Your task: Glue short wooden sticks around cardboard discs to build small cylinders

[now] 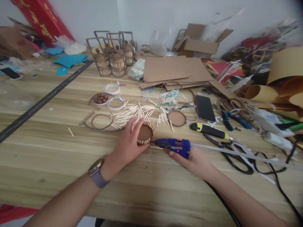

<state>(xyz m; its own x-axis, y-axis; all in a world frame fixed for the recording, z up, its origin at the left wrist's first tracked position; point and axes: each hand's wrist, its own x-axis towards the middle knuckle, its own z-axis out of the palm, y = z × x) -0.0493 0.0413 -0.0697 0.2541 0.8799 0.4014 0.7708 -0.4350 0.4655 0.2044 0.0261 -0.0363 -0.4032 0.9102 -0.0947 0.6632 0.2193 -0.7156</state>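
My left hand (130, 138) is closed around the near-left side of a round cardboard base (145, 134) edged with short upright wooden sticks. In my right hand (194, 159) is a blue glue gun (174, 145), a small red light glowing on its side. The gun's tip meets or nearly meets the base's right edge; I cannot tell which. A long clear glue stick (220, 150) runs out of the gun's back. Just beyond the base lies a loose pile of cut wooden sticks (134, 112). To its right, a second cardboard disc (177, 118) has a dark beaded rim.
Scissors (230, 154), a yellow-black utility knife (209, 130), a phone (204, 108) and blue-handled pliers (228, 121) lie at right. Tape rolls (112, 89) sit behind the sticks. Handled stick baskets (117, 64) and cardboard sheets (165, 69) stand farther back. A black cord (222, 201) trails below my right arm.
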